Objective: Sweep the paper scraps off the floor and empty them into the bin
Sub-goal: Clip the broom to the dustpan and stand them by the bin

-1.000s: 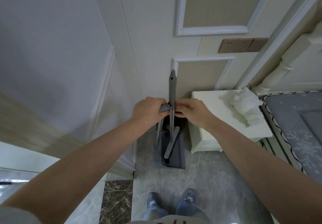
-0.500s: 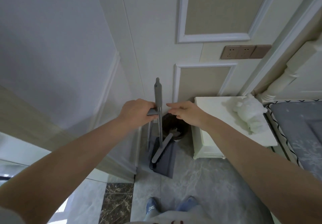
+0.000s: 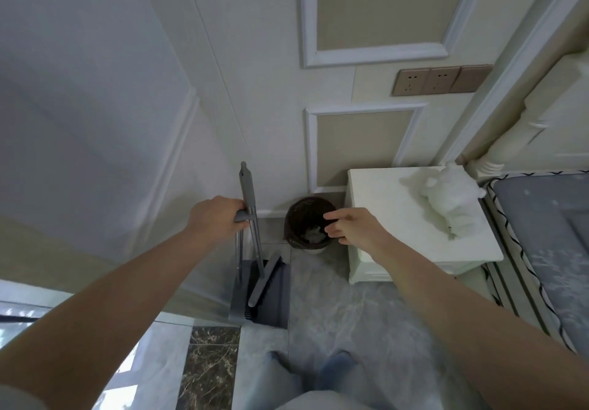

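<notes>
A grey broom (image 3: 247, 186) and a grey dustpan (image 3: 271, 295) stand together upright against the wall, the broom head resting in the pan. My left hand (image 3: 214, 218) grips the dustpan's handle top, right beside the broom shaft. My right hand (image 3: 349, 226) hovers apart from them, over the rim of a dark round bin (image 3: 299, 218), fingers loosely bent and holding nothing. Crumpled pale paper scraps (image 3: 314, 234) lie inside the bin.
A white bedside cabinet (image 3: 382, 205) stands right of the bin with a white plush toy (image 3: 446, 196) on top. A bed with a grey cover (image 3: 548, 244) fills the right edge. My feet (image 3: 306, 371) stand on the grey tiled floor.
My right hand let go of the broom handle and moved right, over the bin. The broom and dustpan shifted left towards the wall with my left hand, uncovering the bin.
</notes>
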### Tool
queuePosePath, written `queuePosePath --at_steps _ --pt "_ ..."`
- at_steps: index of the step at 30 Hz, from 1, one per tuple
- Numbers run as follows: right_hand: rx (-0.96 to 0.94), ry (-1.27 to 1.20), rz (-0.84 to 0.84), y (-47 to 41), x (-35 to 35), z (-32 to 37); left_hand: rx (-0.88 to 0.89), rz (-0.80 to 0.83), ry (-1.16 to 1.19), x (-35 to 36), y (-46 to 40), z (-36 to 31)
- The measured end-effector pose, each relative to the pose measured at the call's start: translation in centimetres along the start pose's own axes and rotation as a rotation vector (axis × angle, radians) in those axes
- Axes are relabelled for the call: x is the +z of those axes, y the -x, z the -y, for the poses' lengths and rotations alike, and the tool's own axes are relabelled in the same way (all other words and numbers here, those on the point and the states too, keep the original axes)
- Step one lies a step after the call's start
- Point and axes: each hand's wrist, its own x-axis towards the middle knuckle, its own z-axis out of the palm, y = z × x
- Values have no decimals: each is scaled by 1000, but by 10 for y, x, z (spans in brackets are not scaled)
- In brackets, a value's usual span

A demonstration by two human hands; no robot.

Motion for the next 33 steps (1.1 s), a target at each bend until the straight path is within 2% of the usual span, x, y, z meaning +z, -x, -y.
queuePosePath --at_steps 10,19,23,29,33 --pt "151 -51 -78 -32 2 -27 -84 30 -34 26 -36 2" --pt "268 -96 -176 -80 38 -14 21 35 -18 52 -117 27" --pt "307 -108 -276 -102 50 -4 31 20 96 74 -158 40" --pt "382 -126 -246 -120 66 5 -63 25 113 108 -199 62" --pt "440 -154 -239 -124 74 6 -123 5 231 124 -225 66"
